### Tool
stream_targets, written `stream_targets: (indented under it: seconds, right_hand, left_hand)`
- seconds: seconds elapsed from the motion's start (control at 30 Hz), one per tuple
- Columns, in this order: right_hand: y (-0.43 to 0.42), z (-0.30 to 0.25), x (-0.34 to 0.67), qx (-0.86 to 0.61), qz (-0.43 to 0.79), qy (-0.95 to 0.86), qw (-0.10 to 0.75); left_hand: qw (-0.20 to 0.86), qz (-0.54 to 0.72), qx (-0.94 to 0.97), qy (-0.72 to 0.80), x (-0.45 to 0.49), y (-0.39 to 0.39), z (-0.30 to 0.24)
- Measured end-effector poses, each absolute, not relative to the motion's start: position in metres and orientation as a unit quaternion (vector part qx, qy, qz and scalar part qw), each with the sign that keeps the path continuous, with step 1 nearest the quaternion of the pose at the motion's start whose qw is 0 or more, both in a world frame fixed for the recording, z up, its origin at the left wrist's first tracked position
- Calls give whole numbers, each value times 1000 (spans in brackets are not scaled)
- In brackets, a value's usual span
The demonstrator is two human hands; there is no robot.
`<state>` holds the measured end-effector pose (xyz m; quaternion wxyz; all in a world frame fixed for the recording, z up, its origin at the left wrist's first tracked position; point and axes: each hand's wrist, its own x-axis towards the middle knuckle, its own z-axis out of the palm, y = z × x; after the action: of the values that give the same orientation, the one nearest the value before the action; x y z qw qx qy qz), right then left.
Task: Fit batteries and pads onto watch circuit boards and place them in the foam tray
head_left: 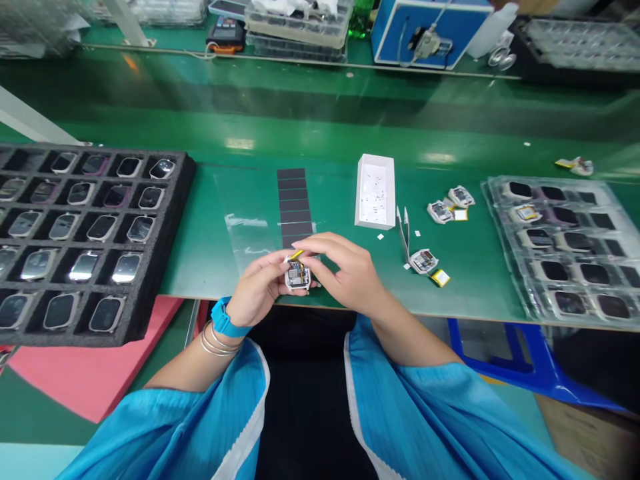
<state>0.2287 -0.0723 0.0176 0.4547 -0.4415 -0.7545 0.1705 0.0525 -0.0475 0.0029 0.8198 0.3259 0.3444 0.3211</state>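
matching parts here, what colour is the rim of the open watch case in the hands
White around the edge; the open watch case shows in the head view.

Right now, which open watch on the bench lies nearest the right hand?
The watch beside the tweezers; the other open watches lie farther back and right.

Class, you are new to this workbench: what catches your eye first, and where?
A large black foam tray of watches at far left probably draws the eye first. In the middle, the left hand holds an opened watch case, the right hand close against it. Behind, right of centre, stands a bright blue box.
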Motion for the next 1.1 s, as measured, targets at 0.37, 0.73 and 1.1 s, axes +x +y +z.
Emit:
stream_targets:
  seconds: [0.37,0.73,1.1]
  right_hand:
    - [-71,7,225,-446,159,-762,441]
    - [-53,5,239,-521,276,-662,464]
    - [-26,-23,249,-635,144,-717,247]
  left_hand:
    - [791,342,340,377,58,-50,-7]
    - [790,316,316,420,62,-32,-3]
    - [783,343,298,425,84,29,4]
